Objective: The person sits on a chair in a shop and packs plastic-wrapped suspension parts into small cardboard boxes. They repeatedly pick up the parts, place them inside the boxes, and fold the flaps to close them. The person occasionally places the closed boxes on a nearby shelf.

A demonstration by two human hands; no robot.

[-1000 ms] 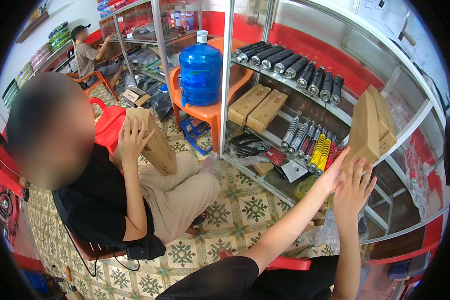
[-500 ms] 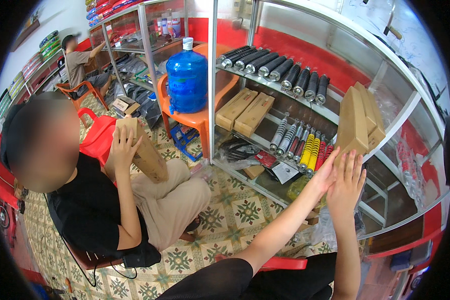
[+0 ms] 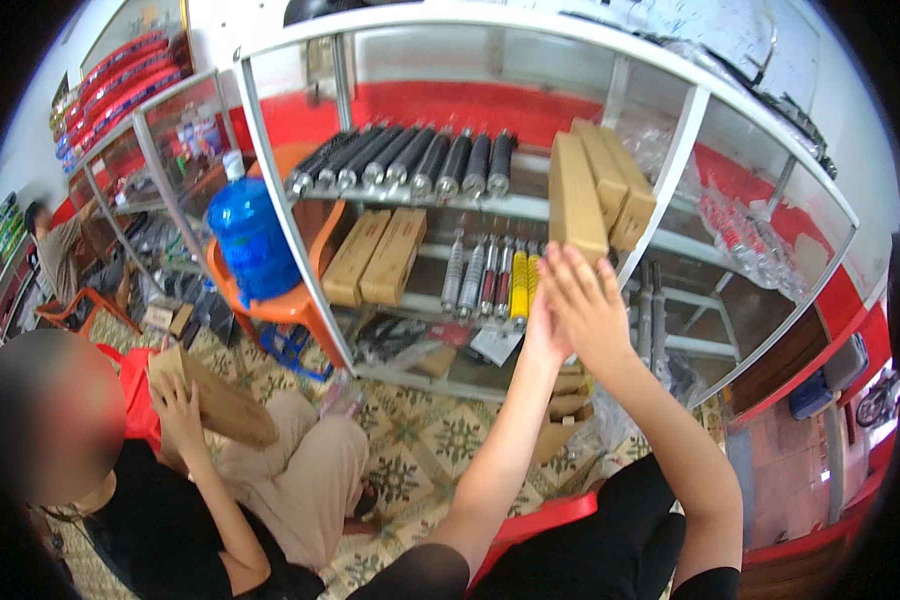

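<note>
The right hand [image 3: 587, 300] has its fingers straight and close together, its back toward the camera; it lies over the left hand [image 3: 543, 335], and the two meet. The left fingers are mostly hidden, so I cannot tell how wide they are. The fingertips are at the near end of a long box [image 3: 576, 195]; whether they touch it, I cannot tell. This box is on the upper shelf [image 3: 532, 208], at its right part, beside two similar cartons [image 3: 630, 215]. Black shocks [image 3: 435, 160] lie in a row to the left. Below are yellow springs [image 3: 520, 285]. At left, a seated person's hand [image 3: 178, 412] is on another carton [image 3: 232, 412].
</note>
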